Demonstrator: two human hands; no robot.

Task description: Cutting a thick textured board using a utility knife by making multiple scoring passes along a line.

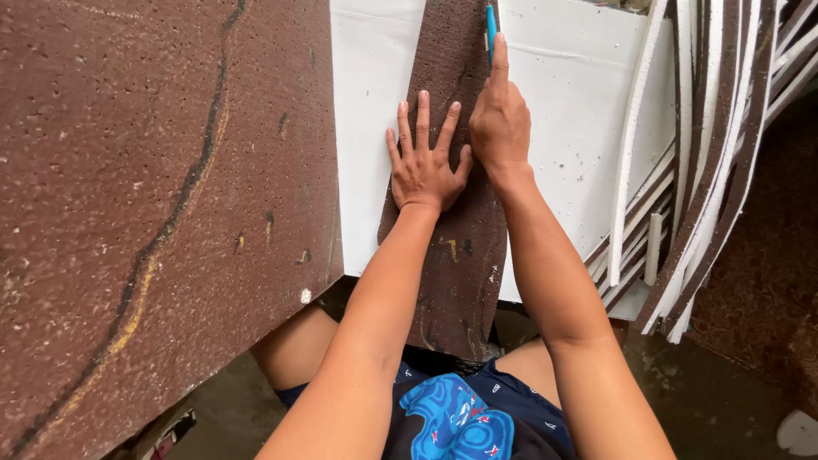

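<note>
A long brown porous foam strip [450, 255] lies lengthwise on a white board [579, 111] in front of me. My left hand [423, 162] presses flat on the strip, fingers spread. My right hand [499, 119] sits just right of it, closed around a blue-handled cutter [492, 25], index finger stretched along the tool. The cutter tip meets the strip near its far end; the blade itself is hidden.
A large brown foam sheet [153, 213] with a dark wavy line fills the left side. Several cut brown and white strips [716, 153] are heaped at the right. My knees and blue shorts [460, 417] are below, above a grey floor [724, 400].
</note>
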